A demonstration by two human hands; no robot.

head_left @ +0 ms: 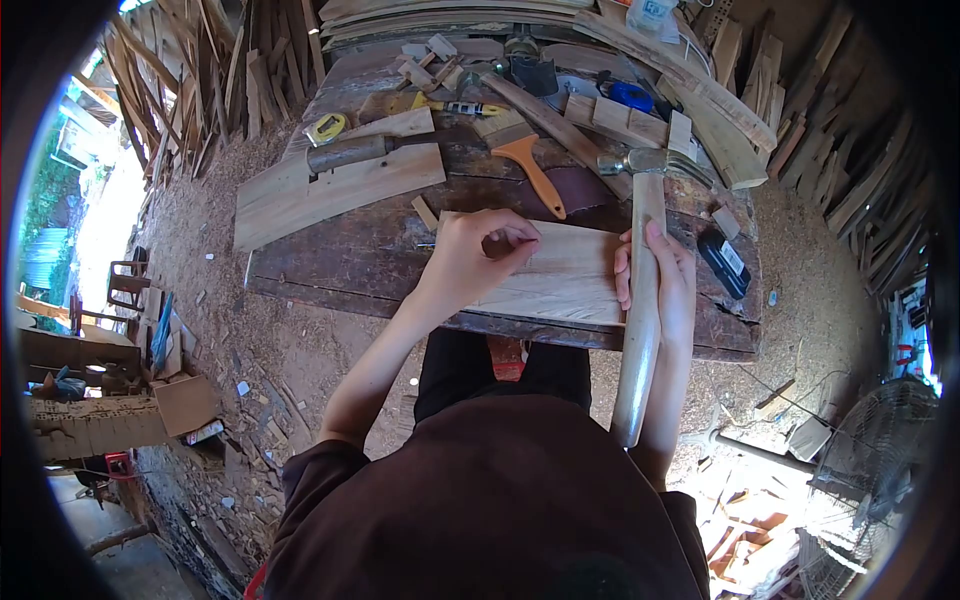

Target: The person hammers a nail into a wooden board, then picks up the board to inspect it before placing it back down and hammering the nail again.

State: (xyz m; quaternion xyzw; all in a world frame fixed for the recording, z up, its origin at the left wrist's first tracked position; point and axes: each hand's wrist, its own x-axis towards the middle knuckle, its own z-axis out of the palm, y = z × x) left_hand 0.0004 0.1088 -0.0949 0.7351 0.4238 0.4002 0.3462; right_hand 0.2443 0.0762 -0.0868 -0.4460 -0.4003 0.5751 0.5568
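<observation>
My left hand point(468, 258) rests over the left end of a pale wooden board point(560, 275) at the table's near edge. Its thumb and forefinger are pinched together; whatever lies between them is too small to make out. A small shiny sliver, perhaps a nail, shows at its left side. My right hand point(672, 285) is closed round the wooden handle of a claw hammer point(642, 300). The hammer's metal head points away from me and its handle runs back toward my forearm. The fingers of that hand are at the board's right end.
On the worn dark table point(330, 268) lie a paintbrush point(535, 175), a chisel-like tool point(345, 155) on a cut plank point(340, 195), a tape measure point(327, 128), a black case point(723, 263) and a blue tool point(630, 95). A fan point(880, 450) stands at lower right.
</observation>
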